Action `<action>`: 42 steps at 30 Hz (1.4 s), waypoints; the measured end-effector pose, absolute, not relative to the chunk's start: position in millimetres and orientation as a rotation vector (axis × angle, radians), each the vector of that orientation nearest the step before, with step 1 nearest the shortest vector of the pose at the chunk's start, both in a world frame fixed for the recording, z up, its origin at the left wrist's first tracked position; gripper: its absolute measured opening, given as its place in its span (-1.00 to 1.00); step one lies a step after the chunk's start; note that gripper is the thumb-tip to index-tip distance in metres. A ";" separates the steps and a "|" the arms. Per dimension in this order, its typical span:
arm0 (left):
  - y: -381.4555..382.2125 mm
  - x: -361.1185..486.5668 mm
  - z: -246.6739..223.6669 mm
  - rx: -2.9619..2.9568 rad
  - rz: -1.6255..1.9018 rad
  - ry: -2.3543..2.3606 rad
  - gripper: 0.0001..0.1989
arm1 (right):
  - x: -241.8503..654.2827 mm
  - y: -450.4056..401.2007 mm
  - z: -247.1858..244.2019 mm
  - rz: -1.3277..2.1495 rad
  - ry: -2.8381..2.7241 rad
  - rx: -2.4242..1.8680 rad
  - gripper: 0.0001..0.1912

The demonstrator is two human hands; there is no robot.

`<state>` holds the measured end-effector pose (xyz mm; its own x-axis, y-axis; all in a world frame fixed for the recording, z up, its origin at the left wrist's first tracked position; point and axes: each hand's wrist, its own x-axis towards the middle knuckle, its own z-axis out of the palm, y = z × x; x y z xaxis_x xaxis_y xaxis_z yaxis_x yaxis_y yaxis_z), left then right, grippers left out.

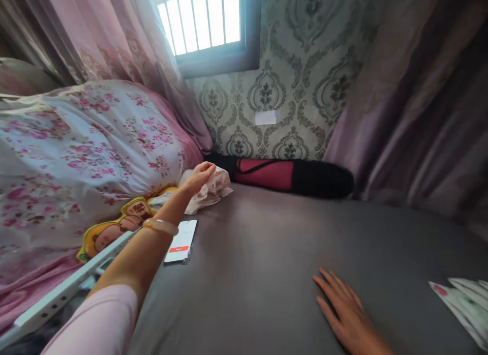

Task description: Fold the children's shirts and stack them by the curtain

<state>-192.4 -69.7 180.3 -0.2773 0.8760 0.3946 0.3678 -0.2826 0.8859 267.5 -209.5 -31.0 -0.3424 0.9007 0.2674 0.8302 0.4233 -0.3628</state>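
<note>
My left hand point(201, 177) reaches far forward across the bed, its fingers pinched closed at the top of a crumpled pale cloth point(214, 191). Whether it is fabric or a thin bag is hard to tell. A bangle sits on the left wrist. Below that forearm lies a phone point(182, 240), its lit screen white with a red bar. My right hand point(343, 309) rests open, fingers stretched out over the grey sheet point(267, 273), holding nothing.
A long black and dark-red bag point(267, 174) lies against the patterned wall. Floral bedding point(95, 131) and a yellow cartoon cushion point(114, 233) are on the left, by a white rail point(68, 289). White packets point(457, 304) lie at far right. Curtains hang on both sides.
</note>
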 end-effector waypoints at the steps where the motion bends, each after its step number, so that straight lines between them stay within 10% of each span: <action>1: -74.7 -175.3 184.2 1.580 1.552 1.400 -0.63 | 263.5 -207.3 -18.2 0.297 -2.234 -1.458 -0.54; 12: -165.4 -31.3 232.2 1.767 0.939 0.735 -0.69 | 200.9 -197.6 150.6 0.606 -1.824 -1.118 -0.49; 26: -142.8 8.3 140.3 1.559 0.543 0.427 -0.63 | 286.2 -225.3 133.5 1.095 -1.401 -1.497 -0.50; 42: -152.5 64.3 113.1 1.909 0.663 0.565 -0.78 | 275.5 -222.0 101.1 0.848 -1.832 -1.357 -0.51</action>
